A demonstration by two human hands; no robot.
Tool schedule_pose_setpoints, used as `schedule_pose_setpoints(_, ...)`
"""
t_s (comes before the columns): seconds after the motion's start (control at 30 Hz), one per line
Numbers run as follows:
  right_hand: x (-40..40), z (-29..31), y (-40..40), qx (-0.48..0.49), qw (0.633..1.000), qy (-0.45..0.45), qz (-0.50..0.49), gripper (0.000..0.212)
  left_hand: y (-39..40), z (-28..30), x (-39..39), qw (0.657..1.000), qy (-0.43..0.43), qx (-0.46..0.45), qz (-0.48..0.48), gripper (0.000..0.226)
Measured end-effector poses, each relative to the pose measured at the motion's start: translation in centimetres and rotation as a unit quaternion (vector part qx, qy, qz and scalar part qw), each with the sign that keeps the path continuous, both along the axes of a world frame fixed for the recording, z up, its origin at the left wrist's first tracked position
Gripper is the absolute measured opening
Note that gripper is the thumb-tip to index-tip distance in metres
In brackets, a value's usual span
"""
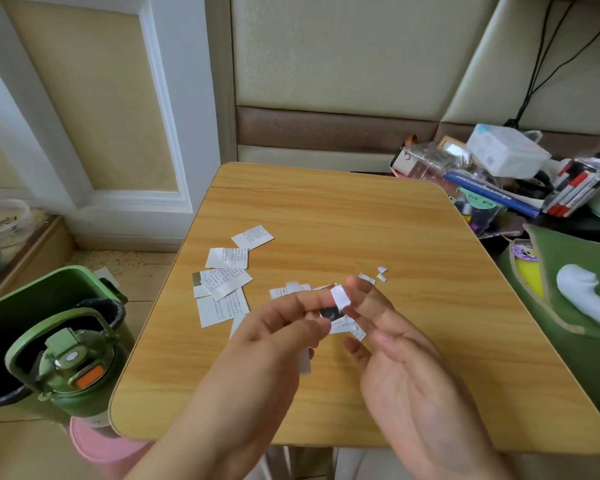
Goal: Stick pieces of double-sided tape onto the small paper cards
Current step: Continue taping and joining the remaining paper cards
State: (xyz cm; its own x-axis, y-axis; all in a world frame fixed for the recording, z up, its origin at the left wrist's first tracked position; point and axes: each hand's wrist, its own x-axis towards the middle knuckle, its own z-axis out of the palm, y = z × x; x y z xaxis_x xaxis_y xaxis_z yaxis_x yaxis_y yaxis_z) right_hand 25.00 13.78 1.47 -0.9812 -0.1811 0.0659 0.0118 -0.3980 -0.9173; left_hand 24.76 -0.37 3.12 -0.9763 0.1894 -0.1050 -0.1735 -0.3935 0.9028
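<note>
**Both hands meet over a small card above the worktop**

The left hand (278,327) holds its fingers curled, its grip closed on a small dark card (330,312) pinched at the fingertips; a white strip (305,362) hangs below the same hand. The right hand (385,337) lies palm up with fingers loosely bent, and its fingertips pinch a white piece of tape (340,297) that stands just above the dark card, touching or nearly touching it. Whether the tape is already stuck down cannot be told.

Under the hands, on the wooden worktop (361,216), lie more printed paper cards (226,282) in a loose cluster to the left, some overlapping. A few tiny white scraps (381,273) lie just beyond the right fingertips.

Left of the worktop stands a green bottle (73,372) near a green bin (32,299).
</note>
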Motion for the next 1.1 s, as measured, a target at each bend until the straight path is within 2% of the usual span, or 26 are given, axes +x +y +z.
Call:
schedule_pose_setpoints(0.2, 0.3, -0.5, 0.1, 0.04, 0.998, 0.046, -0.007, 0.045, -0.2, 0.4, 0.1, 0.999, -0.031, 0.027, -0.007, 0.037)
schedule_pose_setpoints(0.3, 0.2, -1.3, 0.5, 0.135, 0.985, 0.106, -0.034, 0.041, -0.5, 0.2, 0.2, 0.997, -0.057, 0.05, -0.027, 0.047)
schedule_pose_setpoints(0.43, -0.1, -1.3, 1.0, 0.22, 0.964, 0.142, -0.048, 0.037, -0.9, 0.5, 0.2, 0.989, -0.1, 0.096, -0.057, 0.046)
schedule_pose_setpoints(0.63, -0.6, -0.7, 1.5, 0.341, 0.915, 0.205, -0.062, 0.04, -1.6, 0.5, 0.0, 0.983, -0.126, 0.111, -0.068, 0.041)
schedule_pose_setpoints(0.77, -1.1, -0.9, 2.0, 0.413, 0.867, 0.264, -0.089, 0.045, -1.9, 0.6, 0.0, 0.983, -0.129, 0.104, -0.084, 0.041)
schedule_pose_setpoints(0.87, -1.5, -1.0, 2.3, 0.45, 0.838, 0.29, -0.103, 0.05, -1.9, 0.6, -0.2, 0.982, -0.137, 0.101, -0.081, 0.047)
schedule_pose_setpoints(1.1, -2.2, -1.7, 3.0, 0.533, 0.759, 0.351, -0.128, 0.057, -2.1, 0.8, -0.3, 0.982, -0.133, 0.103, -0.087, 0.037)
